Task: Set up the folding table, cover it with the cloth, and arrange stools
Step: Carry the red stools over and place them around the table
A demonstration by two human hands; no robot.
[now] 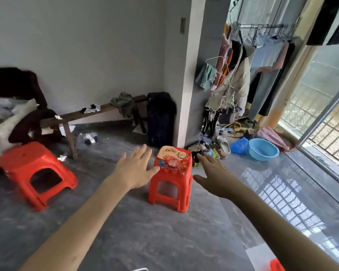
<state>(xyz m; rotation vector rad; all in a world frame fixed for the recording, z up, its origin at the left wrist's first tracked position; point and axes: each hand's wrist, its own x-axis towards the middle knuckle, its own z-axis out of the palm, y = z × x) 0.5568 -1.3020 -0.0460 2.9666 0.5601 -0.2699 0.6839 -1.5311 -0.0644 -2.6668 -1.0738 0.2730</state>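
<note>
Both my grips are spread and hold nothing: my left hand [136, 169] and right hand [213, 174] reach either side of the small red stool [169, 178] with the flowered top, thumbs near its seat, whether touching I cannot tell. It stands on the grey floor [164, 241]. A second red stool [37, 173] sits well apart to the left. Beyond, a wooden bench [98, 112] lines the wall. No folding table or cloth shows, so I judge stool arranging under way.

Both hands reach out with fingers spread; the left hand [135, 169] and right hand [211, 173] flank a red stool [170, 178]; another red stool [35, 173] stands well left of the fingers.
</note>
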